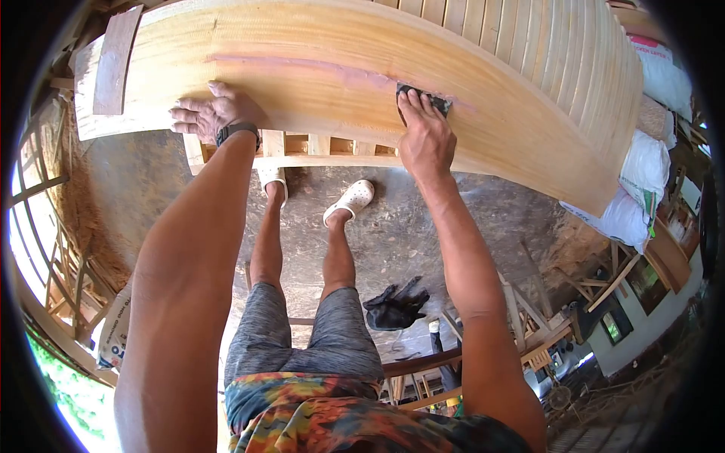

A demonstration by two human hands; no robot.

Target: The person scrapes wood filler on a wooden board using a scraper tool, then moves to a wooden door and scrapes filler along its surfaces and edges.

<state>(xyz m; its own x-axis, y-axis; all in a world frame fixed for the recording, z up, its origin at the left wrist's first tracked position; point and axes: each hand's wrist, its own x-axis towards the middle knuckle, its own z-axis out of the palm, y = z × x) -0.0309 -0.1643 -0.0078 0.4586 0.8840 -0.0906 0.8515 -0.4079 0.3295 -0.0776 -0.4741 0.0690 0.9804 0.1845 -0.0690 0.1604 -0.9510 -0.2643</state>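
A large curved wooden panel (317, 98) spans the upper part of the view, with a pinkish streak (302, 63) along its surface. Resting on the panel's left part is my left hand (211, 113), its fingers spread and nothing in it. My right hand (427, 136) presses a small dark flat pad (434, 100) onto the panel at the right end of the streak. The fingers lie over the pad, which hides part of it. A thin wooden piece (116, 64) lies across the panel's left end.
Wooden slats (529, 38) adjoin the panel at the upper right. White sacks (646, 162) stand at the right. A black animal (396, 306) lies on the floor (438, 234) behind my feet. Wood pieces (529, 309) lean at the lower right.
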